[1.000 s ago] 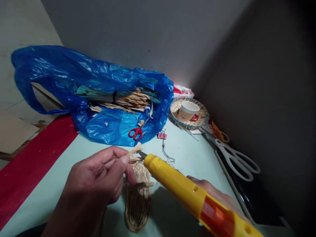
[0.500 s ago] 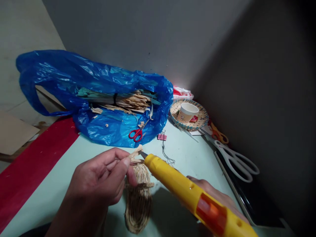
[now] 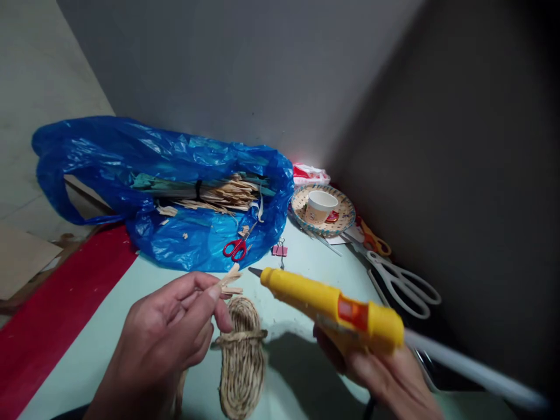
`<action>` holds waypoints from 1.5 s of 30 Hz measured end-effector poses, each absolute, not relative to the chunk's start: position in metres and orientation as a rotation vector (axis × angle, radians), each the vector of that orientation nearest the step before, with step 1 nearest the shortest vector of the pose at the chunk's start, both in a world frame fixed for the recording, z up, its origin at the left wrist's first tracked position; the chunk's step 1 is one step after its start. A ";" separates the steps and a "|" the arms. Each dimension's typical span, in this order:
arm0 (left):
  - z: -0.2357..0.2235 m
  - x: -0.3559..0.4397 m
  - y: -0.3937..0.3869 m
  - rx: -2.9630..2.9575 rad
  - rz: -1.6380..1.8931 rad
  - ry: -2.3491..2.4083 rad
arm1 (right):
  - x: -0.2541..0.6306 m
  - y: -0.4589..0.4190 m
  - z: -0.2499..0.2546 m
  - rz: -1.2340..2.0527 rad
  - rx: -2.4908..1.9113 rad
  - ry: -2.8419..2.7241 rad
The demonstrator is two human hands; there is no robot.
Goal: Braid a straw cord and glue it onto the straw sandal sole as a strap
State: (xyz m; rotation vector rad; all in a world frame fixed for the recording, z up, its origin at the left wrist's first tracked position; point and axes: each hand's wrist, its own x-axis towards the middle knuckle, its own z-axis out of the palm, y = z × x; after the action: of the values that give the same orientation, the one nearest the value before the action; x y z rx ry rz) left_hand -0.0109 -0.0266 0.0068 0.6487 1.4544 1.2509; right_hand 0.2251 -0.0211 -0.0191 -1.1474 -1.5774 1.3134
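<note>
Between the thumb and fingers of my left hand [image 3: 175, 326] is a pale dried straw strip [image 3: 230, 279], its split ends sticking out to the right. My right hand [image 3: 371, 367] is wrapped round the handle of a yellow glue gun [image 3: 306, 291] with a white glue stick [image 3: 472, 367] jutting from its back. The gun's dark nozzle points left, just apart from the strip. Below my left hand, a woven straw slipper sole [image 3: 242, 373] with a braided band across it lies on the table.
A blue plastic bag [image 3: 184, 233] holds a tied bundle of straw [image 3: 231, 192]. Red-handled scissors [image 3: 236, 249] lie on the bag, near a pink binder clip [image 3: 280, 251]. A paper cup [image 3: 318, 211] stands in a woven basket [image 3: 347, 221]. White-handled scissors [image 3: 406, 286] lie right.
The glue gun's nozzle has come away from the straw strip, and the gun has swung to a flatter angle, showing its glue stick. My left hand keeps its pinch. The whole view has shifted slightly.
</note>
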 end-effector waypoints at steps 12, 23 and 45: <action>-0.003 -0.014 -0.030 0.667 1.239 1.344 | 0.245 -0.001 -0.043 1.788 -1.070 -0.803; 0.010 0.001 -0.033 0.742 1.145 1.330 | 0.274 -0.020 -0.036 0.588 -1.582 -1.933; 0.011 0.026 -0.028 0.753 0.952 1.251 | 0.195 -0.020 -0.017 0.205 -0.822 -1.990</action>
State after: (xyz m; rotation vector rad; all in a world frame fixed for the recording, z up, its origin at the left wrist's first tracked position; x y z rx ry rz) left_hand 0.0265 -0.0277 0.0106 0.7534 1.2513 0.9522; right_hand 0.1947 -0.0202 -0.0167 -0.8216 -1.9897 0.2052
